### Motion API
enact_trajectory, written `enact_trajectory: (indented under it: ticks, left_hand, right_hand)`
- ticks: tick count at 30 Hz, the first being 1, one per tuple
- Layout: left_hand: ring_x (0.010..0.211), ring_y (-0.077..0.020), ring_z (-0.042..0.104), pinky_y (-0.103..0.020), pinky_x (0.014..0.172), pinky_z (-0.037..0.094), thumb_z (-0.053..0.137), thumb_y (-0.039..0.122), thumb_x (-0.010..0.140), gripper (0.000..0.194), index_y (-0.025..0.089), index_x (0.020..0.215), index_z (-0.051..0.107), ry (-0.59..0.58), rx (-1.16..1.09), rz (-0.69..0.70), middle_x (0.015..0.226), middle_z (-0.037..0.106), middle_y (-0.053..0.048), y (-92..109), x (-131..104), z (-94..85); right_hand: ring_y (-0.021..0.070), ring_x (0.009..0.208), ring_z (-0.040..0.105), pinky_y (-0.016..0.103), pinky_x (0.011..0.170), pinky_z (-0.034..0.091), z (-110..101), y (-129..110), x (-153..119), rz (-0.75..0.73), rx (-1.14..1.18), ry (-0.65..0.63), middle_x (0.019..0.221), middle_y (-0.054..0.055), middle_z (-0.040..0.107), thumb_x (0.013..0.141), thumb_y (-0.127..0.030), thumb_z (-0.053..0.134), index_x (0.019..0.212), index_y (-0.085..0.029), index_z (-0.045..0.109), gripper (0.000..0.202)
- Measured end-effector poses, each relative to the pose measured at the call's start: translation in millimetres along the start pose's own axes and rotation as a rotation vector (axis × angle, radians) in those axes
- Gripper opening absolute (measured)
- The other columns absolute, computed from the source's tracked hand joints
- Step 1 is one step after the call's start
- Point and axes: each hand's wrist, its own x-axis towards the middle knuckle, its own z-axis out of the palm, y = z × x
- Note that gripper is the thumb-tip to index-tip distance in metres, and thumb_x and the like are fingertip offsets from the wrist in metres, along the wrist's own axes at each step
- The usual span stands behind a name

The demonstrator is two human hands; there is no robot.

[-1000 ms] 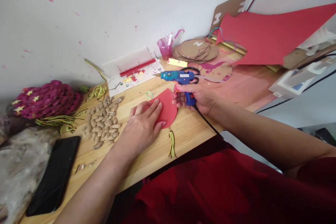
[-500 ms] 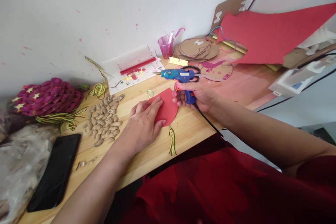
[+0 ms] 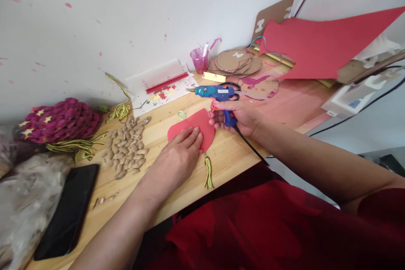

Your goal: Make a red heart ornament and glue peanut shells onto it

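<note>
- The red paper cutout (image 3: pixel 206 130) is laid flat on the tabletop (image 3: pixel 177 200), right of the peanuts (image 3: pixel 126 145); a green cord loop (image 3: pixel 181 114) is seen at its far edge, a yellow-green yarn tassel (image 3: pixel 208 172) at its near edge.
- The cutout is partly covered by the left hand (image 3: pixel 180 156); its grip is flattened, fingers together, with nothing seen clasped.
- The blue hot glue gun (image 3: pixel 210 91) is held by the right hand (image 3: pixel 240 116), whose grip is wrapped around the handle; the nozzle (image 3: pixel 190 90) is pointed left.
- Left-hand fingers could be burned if a hot nozzle were swung nearer; whether it is heated cannot be told.
- Glue could be dripped onto the star sequins (image 3: pixel 163 93) or tabletop by an unintended squeeze of the trigger (image 3: pixel 213 103).
- The cutout could be creased or slid askew by uneven pressing.
- The gun could be tugged off line if its black power cord (image 3: pixel 251 145) were snagged at the near edge.
</note>
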Motion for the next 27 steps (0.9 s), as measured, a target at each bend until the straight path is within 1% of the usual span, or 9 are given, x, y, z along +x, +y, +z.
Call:
enact_trajectory:
  ticks: [4,7,12,15,17,18,20,22,27]
  left_hand:
    - [0.141,-0.0312,0.05,-0.05,0.113,0.048,0.045,0.029,0.104,0.04,0.014,0.137,0.063,-0.035,-0.106,0.009,0.145,0.059,-0.015,-2,-2,-5.9]
    - [0.143,-0.0315,0.046,-0.053,0.114,0.045,0.046,0.027,0.103,0.039,0.022,0.139,0.063,-0.073,-0.163,-0.007,0.149,0.056,-0.013,-5,-5,-10.1]
    - [0.15,-0.0336,0.034,-0.058,0.115,0.042,0.05,0.029,0.102,0.036,0.035,0.134,0.066,-0.131,-0.228,0.015,0.15,0.055,-0.002,-6,-7,-16.9]
    - [0.15,-0.0321,0.034,-0.057,0.116,0.042,0.05,0.03,0.102,0.045,0.034,0.147,0.053,-0.127,-0.246,-0.009,0.152,0.053,0.0,-5,-6,-18.6]
    - [0.147,-0.029,0.041,-0.052,0.115,0.045,0.05,0.029,0.103,0.054,0.029,0.156,0.039,-0.087,-0.254,-0.051,0.152,0.053,-0.003,-5,-5,-17.3]
    - [0.144,-0.0277,0.045,-0.05,0.115,0.046,0.05,0.028,0.103,0.055,0.026,0.156,0.038,-0.063,-0.253,-0.061,0.152,0.053,-0.004,-6,-4,-16.1]
    - [0.14,-0.0269,0.05,-0.048,0.114,0.047,0.049,0.027,0.103,0.048,0.022,0.15,0.048,-0.034,-0.237,-0.055,0.149,0.056,-0.006,-8,-4,-13.3]
    - [0.139,-0.0274,0.052,-0.048,0.113,0.048,0.049,0.029,0.103,0.04,0.023,0.141,0.06,-0.031,-0.227,-0.022,0.147,0.057,-0.007,-10,-4,-11.7]
    - [0.139,-0.0269,0.052,-0.049,0.11,0.051,0.051,0.03,0.102,0.034,0.033,0.133,0.067,-0.035,-0.236,0.002,0.148,0.057,-0.004,-13,-4,-14.5]
  right_hand:
    - [0.0131,0.064,0.071,0.021,0.059,0.056,-1,1,1,-0.003,-0.006,-0.005,0.07,0.002,0.072,0.093,-0.02,0.061,0.078,-0.016,0.067,0.016]
    - [0.0134,0.065,0.072,0.021,0.06,0.057,-2,1,1,-0.019,-0.01,-0.007,0.071,0.002,0.072,0.09,-0.021,0.065,0.08,-0.017,0.067,0.011]
    - [0.014,0.063,0.072,0.021,0.059,0.058,0,1,-1,-0.015,0.008,0.022,0.072,0.002,0.074,0.09,-0.02,0.064,0.08,-0.018,0.067,0.011]
    - [0.0145,0.061,0.071,0.022,0.057,0.058,-1,1,-2,-0.037,0.013,0.011,0.071,0.002,0.074,0.088,-0.02,0.066,0.079,-0.018,0.067,0.009]
    - [0.0141,0.06,0.071,0.021,0.056,0.057,-2,2,-1,-0.05,-0.001,-0.01,0.072,0.003,0.074,0.087,-0.02,0.068,0.078,-0.018,0.067,0.009]
    - [0.0138,0.06,0.07,0.021,0.056,0.057,-3,2,-1,-0.054,-0.007,-0.015,0.072,0.003,0.074,0.086,-0.02,0.068,0.077,-0.018,0.067,0.01]
    - [0.0134,0.06,0.07,0.02,0.056,0.057,-4,2,0,-0.06,-0.016,-0.01,0.073,0.004,0.074,0.086,-0.021,0.068,0.077,-0.017,0.067,0.009]
    - [0.0138,0.06,0.07,0.02,0.056,0.056,-4,1,1,-0.097,-0.023,0.007,0.072,0.003,0.073,0.084,-0.021,0.069,0.078,-0.017,0.066,0.007]
    - [0.0179,0.071,0.073,0.025,0.064,0.058,1,-1,-4,-0.249,-0.077,0.119,0.073,0.003,0.073,0.08,-0.017,0.072,0.083,-0.019,0.062,0.01]
